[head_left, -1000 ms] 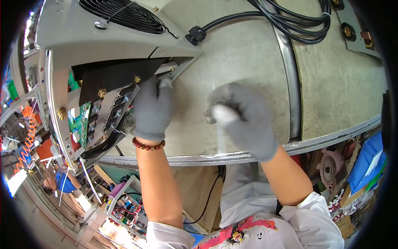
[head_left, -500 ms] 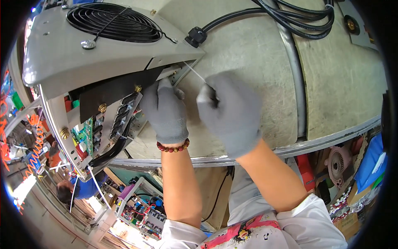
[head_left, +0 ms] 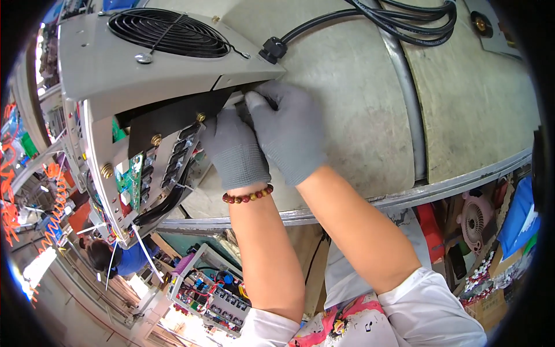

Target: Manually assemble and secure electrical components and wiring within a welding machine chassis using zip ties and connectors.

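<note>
Head view: left of centre, the left hand [head_left: 236,144] in a grey knitted glove reaches to the open side of a grey metal housing [head_left: 144,78], which fills the upper left of the frame; its fingers are partly hidden at the opening, so I cannot tell whether they hold anything; just beside it, near the centre, the right hand [head_left: 292,130], gloved alike, has its thumb and forefinger bent with a narrow gap between them, the tips at the same corner of the opening; what they may grip cannot be told.

A black sheet [head_left: 179,120] spans the opening above the hands; a green circuit board [head_left: 134,179] shows below it, to the left; a round black grille [head_left: 170,33] sits on top of the housing; a black cable gland [head_left: 273,50] at its right corner leads to a coiled black cable [head_left: 419,37] at the upper right, lying on the grey counter [head_left: 358,133]; a beaded bracelet [head_left: 248,195] circles the left wrist; at the lower left, a second unit [head_left: 214,292] with exposed components stands below the counter edge.
</note>
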Demonstrator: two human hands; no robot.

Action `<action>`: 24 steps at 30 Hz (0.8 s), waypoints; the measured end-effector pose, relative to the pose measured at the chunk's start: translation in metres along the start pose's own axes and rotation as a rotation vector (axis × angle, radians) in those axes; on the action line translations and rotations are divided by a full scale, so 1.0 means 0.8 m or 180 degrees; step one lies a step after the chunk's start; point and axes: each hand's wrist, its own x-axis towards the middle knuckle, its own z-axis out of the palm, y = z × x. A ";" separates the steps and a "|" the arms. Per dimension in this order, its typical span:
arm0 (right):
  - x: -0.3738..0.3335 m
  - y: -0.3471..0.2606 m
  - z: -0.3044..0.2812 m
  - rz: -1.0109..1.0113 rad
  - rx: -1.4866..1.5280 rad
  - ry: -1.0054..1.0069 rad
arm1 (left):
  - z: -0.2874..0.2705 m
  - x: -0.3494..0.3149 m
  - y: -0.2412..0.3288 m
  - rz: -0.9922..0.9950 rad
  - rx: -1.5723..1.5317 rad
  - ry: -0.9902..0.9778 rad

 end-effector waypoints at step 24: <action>0.009 -0.004 0.021 0.0415 0.0304 0.0124 | -0.022 0.021 -0.026 0.0071 0.1071 -0.0477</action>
